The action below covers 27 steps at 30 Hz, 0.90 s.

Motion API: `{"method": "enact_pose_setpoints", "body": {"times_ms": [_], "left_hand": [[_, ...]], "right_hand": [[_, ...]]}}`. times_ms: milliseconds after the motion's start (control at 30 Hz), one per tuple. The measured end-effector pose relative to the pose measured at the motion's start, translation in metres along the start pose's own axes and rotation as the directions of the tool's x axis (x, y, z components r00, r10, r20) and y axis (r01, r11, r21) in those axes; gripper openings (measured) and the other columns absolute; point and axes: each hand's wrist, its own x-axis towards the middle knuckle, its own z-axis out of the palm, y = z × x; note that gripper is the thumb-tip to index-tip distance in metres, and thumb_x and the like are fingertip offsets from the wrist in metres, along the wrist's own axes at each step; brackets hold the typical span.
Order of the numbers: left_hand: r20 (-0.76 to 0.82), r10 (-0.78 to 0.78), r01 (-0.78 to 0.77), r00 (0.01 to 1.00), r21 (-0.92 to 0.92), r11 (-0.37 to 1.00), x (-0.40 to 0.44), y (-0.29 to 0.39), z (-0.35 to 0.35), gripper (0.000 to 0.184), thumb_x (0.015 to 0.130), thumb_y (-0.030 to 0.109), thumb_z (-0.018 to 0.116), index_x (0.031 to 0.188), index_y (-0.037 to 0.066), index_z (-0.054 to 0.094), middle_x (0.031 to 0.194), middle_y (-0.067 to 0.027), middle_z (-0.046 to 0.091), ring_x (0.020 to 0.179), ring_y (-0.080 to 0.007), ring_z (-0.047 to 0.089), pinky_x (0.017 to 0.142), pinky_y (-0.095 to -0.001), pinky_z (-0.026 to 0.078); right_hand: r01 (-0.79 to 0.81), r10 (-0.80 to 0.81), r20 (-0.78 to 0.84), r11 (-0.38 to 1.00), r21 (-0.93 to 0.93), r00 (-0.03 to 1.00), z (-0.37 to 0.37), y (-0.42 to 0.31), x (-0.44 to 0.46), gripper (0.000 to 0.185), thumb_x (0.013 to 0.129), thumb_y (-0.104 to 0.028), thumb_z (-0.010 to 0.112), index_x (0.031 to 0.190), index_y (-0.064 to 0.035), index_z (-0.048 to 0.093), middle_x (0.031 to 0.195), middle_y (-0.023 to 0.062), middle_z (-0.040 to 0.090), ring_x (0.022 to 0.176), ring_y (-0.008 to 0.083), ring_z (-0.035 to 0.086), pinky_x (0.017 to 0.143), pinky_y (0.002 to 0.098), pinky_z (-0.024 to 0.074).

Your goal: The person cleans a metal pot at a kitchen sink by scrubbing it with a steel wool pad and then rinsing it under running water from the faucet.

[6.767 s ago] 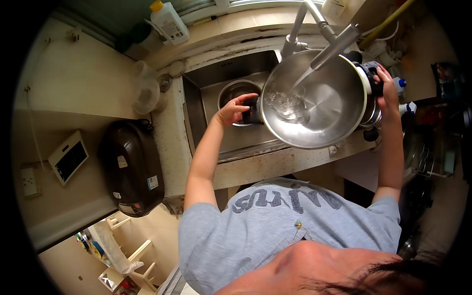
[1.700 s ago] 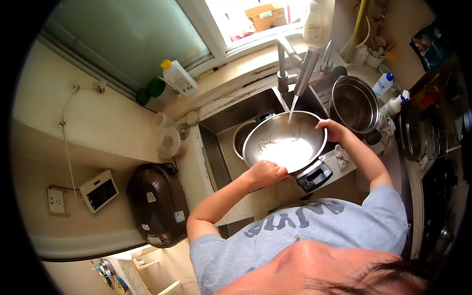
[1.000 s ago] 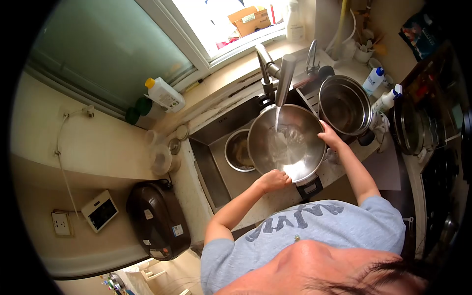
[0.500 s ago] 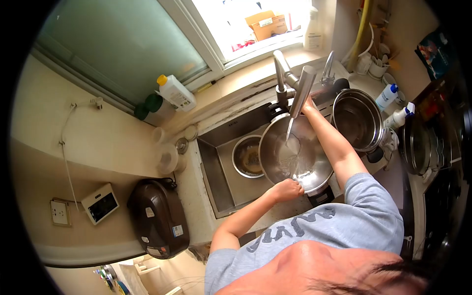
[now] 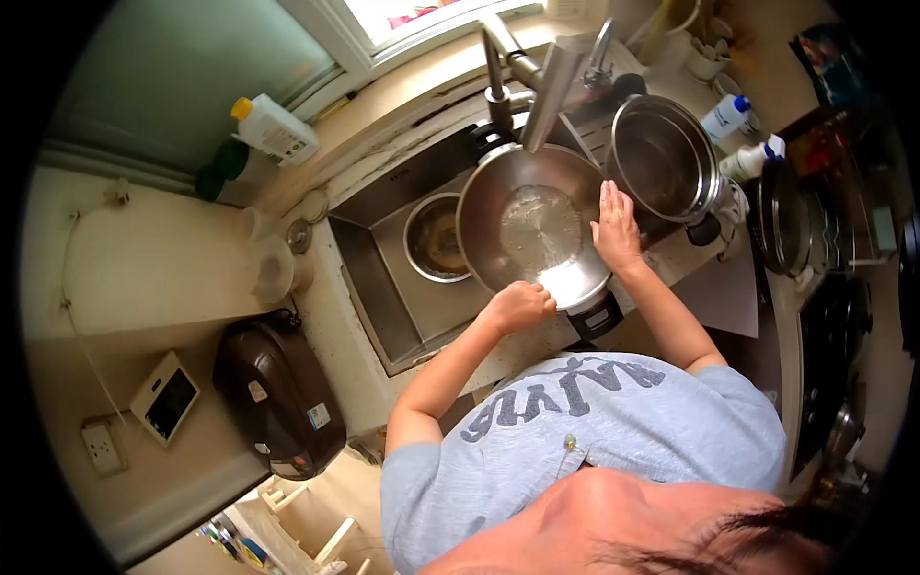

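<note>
A large steel pan (image 5: 498, 211) with black handles, some water in its bottom, rests over the right part of the sink (image 5: 398, 311). My left hand (image 5: 520, 307) is closed on the pan's near rim. At the right rim my right hand (image 5: 616, 228) has its fingers stretched out, against or beside the pan wall. The faucet's spout (image 5: 553, 96) hangs over the far edge of the pan, and no stream shows under it. A smaller steel bowl (image 5: 436, 238) with brownish contents sits in the sink, left of the pan.
A steel pot (image 5: 661, 158) stands right of the sink. Behind it are a blue-capped bottle (image 5: 725, 119) and a spray bottle (image 5: 752, 160). A white bottle with a yellow cap (image 5: 276, 130) is on the window ledge. A brown appliance (image 5: 278, 398) stands at the left.
The running water has stopped. My right hand has come back from the faucet to the pan's right rim. My left hand stays on the near rim. The camera view has shifted.
</note>
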Motion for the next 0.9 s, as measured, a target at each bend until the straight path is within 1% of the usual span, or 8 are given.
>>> {"method": "enact_pose_setpoints", "body": {"times_ms": [167, 267, 333, 367, 400, 533, 600, 900], "left_hand": [[-0.301, -0.293, 0.268, 0.907, -0.123, 0.956, -0.013, 0.0, -0.011, 0.04, 0.073, 0.045, 0.067, 0.088, 0.007, 0.063, 0.086, -0.007, 0.064, 0.086, -0.0244, 0.059, 0.076, -0.034, 0.046], [-0.725, -0.521, 0.72, 0.45, -0.05, 0.692, -0.02, -0.001, -0.004, 0.059, 0.078, 0.032, 0.066, 0.126, 0.004, 0.045, 0.118, -0.0179, 0.054, 0.101, -0.0301, 0.055, 0.091, -0.0382, 0.041], [-0.421, -0.907, 0.716, 0.022, -0.627, 0.309, -0.04, -0.016, 0.042, 0.069, 0.079, 0.024, 0.066, 0.134, 0.0, 0.032, 0.122, -0.0194, 0.05, 0.104, -0.0298, 0.053, 0.092, -0.0391, 0.04], [0.086, -0.994, 0.239, 0.071, -0.969, -0.066, -0.048, -0.024, 0.043, 0.054, 0.078, 0.019, 0.065, 0.123, -0.003, 0.045, 0.111, -0.0157, 0.056, 0.091, -0.0254, 0.057, 0.082, -0.0363, 0.046], [0.606, -0.785, 0.159, 0.127, -0.794, -0.587, -0.05, -0.025, 0.022, 0.03, 0.075, 0.01, 0.062, 0.103, 0.0, 0.058, 0.092, -0.0102, 0.061, 0.075, -0.0186, 0.058, 0.066, -0.0313, 0.049], [0.538, -0.822, 0.234, 0.184, -0.837, -0.495, -0.066, -0.018, 0.016, 0.01, 0.072, -0.002, 0.054, 0.081, -0.001, 0.058, 0.072, -0.0042, 0.058, 0.064, -0.0136, 0.057, 0.053, -0.025, 0.045], [0.498, -0.836, 0.031, 0.229, -0.862, -0.505, -0.058, 0.013, -0.015, 0.018, 0.072, -0.003, 0.05, 0.09, -0.005, 0.054, 0.075, -0.0076, 0.058, 0.061, -0.0191, 0.06, 0.051, -0.0305, 0.05], [0.432, -0.88, 0.02, 0.196, -0.899, -0.437, -0.051, 0.053, -0.005, 0.007, 0.073, -0.001, 0.056, 0.066, 0.0, 0.057, 0.061, -0.0024, 0.054, 0.05, -0.0107, 0.049, 0.045, -0.0249, 0.035]], "right_hand": [[-0.232, 0.225, 0.064, 0.904, 0.358, 0.972, 0.021, 0.017, -0.005, 0.071, 0.08, -0.002, 0.056, 0.141, -0.0081, 0.021, 0.119, 0.0208, 0.045, 0.096, 0.0391, 0.054, 0.08, 0.0424, 0.0472], [-0.255, 0.266, 0.033, 0.872, 0.417, 0.964, 0.035, 0.028, -0.004, 0.067, 0.08, -0.002, 0.055, 0.139, -0.0089, 0.024, 0.102, 0.0248, 0.057, 0.087, 0.0411, 0.057, 0.077, 0.0457, 0.0472], [-0.33, 0.318, 0.104, 0.833, 0.445, 0.943, 0.024, 0.026, -0.002, 0.061, 0.081, -0.004, 0.055, 0.136, -0.0079, 0.029, 0.095, 0.0255, 0.059, 0.084, 0.0417, 0.058, 0.074, 0.0472, 0.0471], [-0.389, 0.345, 0.179, 0.795, 0.465, 0.921, 0.021, 0.025, 0.0, 0.056, 0.081, -0.006, 0.055, 0.132, -0.007, 0.033, 0.088, 0.0262, 0.061, 0.08, 0.0422, 0.059, 0.071, 0.0486, 0.0469], [-0.393, 0.351, 0.178, 0.792, 0.466, 0.919, 0.021, 0.023, 0.003, 0.056, 0.081, -0.006, 0.055, 0.132, -0.007, 0.033, 0.088, 0.0262, 0.061, 0.08, 0.0422, 0.059, 0.071, 0.0486, 0.0469], [-0.291, 0.274, 0.11, 0.812, 0.506, 0.955, 0.008, 0.01, 0.009, 0.02, 0.079, -0.008, 0.055, 0.097, -0.0028, 0.046, 0.074, 0.027, 0.06, 0.074, 0.0441, 0.059, 0.067, 0.052, 0.0461], [-0.257, 0.21, 0.147, 0.801, 0.541, 0.966, 0.005, 0.01, 0.003, 0.02, 0.079, -0.009, 0.054, 0.097, -0.002, 0.047, 0.077, 0.0281, 0.06, 0.077, 0.0453, 0.058, 0.07, 0.0524, 0.0456], [-0.225, 0.16, 0.16, 0.745, 0.628, 0.974, -0.016, 0.026, 0.006, 0.03, 0.084, -0.013, 0.053, 0.111, 0.0006, 0.052, 0.095, 0.0229, 0.062, 0.089, 0.0372, 0.06, 0.076, 0.042, 0.0463]]}}
